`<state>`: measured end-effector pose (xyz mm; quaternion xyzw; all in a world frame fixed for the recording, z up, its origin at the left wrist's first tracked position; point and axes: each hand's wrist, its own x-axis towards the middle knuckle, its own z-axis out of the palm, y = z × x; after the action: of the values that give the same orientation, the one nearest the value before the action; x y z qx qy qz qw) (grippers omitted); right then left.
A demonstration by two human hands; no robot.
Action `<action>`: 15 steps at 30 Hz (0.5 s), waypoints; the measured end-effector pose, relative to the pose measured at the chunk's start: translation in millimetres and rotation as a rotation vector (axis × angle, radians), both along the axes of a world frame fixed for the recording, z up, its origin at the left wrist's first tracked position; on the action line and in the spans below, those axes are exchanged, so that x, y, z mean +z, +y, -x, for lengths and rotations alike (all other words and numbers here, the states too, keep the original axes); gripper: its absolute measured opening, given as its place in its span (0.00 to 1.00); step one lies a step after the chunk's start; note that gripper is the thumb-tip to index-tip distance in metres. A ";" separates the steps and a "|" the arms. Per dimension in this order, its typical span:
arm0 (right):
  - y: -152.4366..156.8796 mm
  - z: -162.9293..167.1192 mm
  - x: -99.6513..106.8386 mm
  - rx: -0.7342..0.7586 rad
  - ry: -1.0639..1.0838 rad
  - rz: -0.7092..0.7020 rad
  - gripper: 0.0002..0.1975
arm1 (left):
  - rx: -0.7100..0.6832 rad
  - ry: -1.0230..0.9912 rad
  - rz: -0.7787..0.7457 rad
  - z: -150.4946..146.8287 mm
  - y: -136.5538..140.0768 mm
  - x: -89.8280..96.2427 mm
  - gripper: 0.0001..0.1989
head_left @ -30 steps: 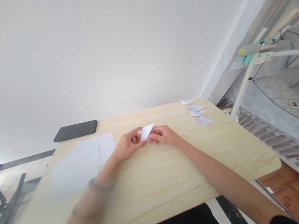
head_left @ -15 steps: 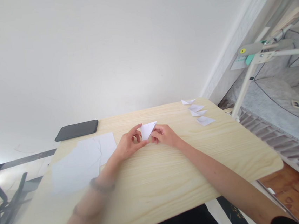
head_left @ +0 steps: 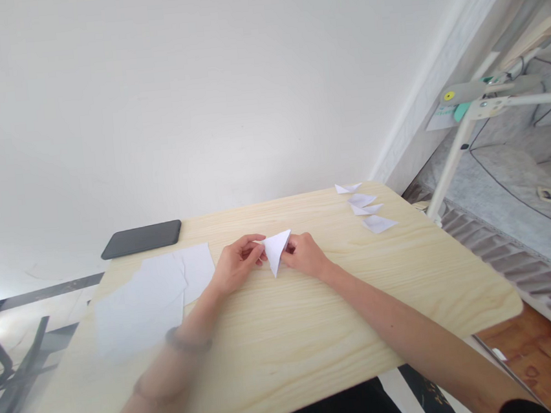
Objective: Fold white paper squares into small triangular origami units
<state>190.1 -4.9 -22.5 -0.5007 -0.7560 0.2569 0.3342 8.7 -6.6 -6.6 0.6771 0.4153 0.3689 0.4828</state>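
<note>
A small piece of folded white paper (head_left: 276,248) is held just over the middle of the table, one corner pointing down and another up to the right. My left hand (head_left: 238,262) pinches its left corner between thumb and fingers. On the other side, my right hand (head_left: 304,254) grips the right edge, its fingertips partly hidden behind the paper. Several similar folded paper pieces (head_left: 379,223) lie in a row at the table's far right. White paper sheets (head_left: 141,304) lie flat to the left of my left hand.
A black phone (head_left: 141,239) lies at the back left of the wooden table (head_left: 290,354). A plain wall rises behind it. To the right stand a white metal frame (head_left: 451,163) and a grey covered seat or bed (head_left: 512,190).
The folded paper has turned so one corner now points downward. My left thumb and fingers have moved from its lower and upper edges to a pinch at the left corner.
</note>
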 end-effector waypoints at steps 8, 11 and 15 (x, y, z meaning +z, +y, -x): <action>-11.3 7.9 3.2 0.021 -0.249 -0.391 0.12 | -0.040 -0.095 0.305 -6.8 -3.4 8.6 0.25; -12.7 10.3 1.9 0.009 -0.272 -0.419 0.13 | -0.017 -0.077 0.346 -6.8 -2.7 9.5 0.23; -11.6 10.0 -0.9 -0.048 -0.245 -0.396 0.14 | -0.002 -0.086 0.388 -6.3 -0.8 9.9 0.22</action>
<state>180.1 -16.6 -23.4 -0.4704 -0.8146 0.0328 0.3376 15.0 -7.3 3.3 0.5554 0.4570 0.3099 0.6218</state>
